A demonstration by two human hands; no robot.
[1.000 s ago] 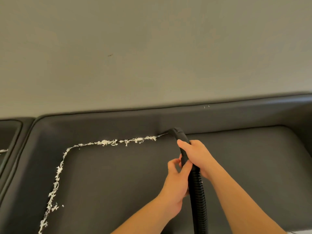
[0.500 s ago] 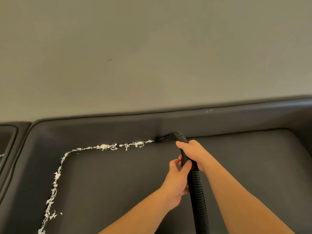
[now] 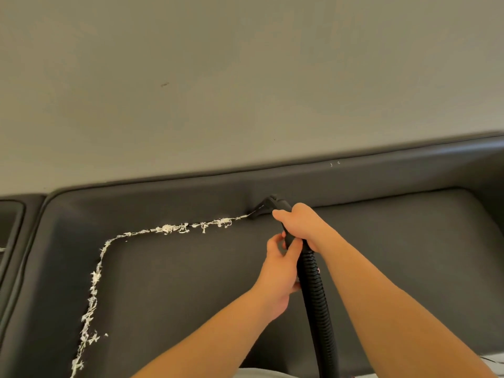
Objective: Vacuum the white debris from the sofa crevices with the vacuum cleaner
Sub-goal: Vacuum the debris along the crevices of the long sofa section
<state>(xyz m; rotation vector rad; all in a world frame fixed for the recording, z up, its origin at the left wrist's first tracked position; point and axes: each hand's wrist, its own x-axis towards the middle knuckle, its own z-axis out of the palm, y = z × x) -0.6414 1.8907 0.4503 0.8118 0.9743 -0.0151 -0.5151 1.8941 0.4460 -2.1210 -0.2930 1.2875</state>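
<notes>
A dark grey sofa seat cushion (image 3: pixel 191 282) fills the lower view. White debris (image 3: pixel 174 229) lines the back crevice and bends down the left crevice (image 3: pixel 91 304). The black vacuum nozzle (image 3: pixel 259 211) has its tip in the back crevice at the right end of the debris line. My right hand (image 3: pixel 302 225) grips the nozzle handle from above. Just below, my left hand (image 3: pixel 278 271) holds the handle where the ribbed black hose (image 3: pixel 316 301) begins. The hose runs down out of the frame between my forearms.
The sofa backrest (image 3: pixel 381 178) runs behind the crevice, with two tiny white specks (image 3: pixel 335 163) on top. A plain beige wall (image 3: pixel 245 77) rises behind. Another seat section (image 3: pixel 9 222) shows at the far left.
The nozzle has slid left along the back crevice, and the right end of the debris line has shortened. Both hands moved with it.
</notes>
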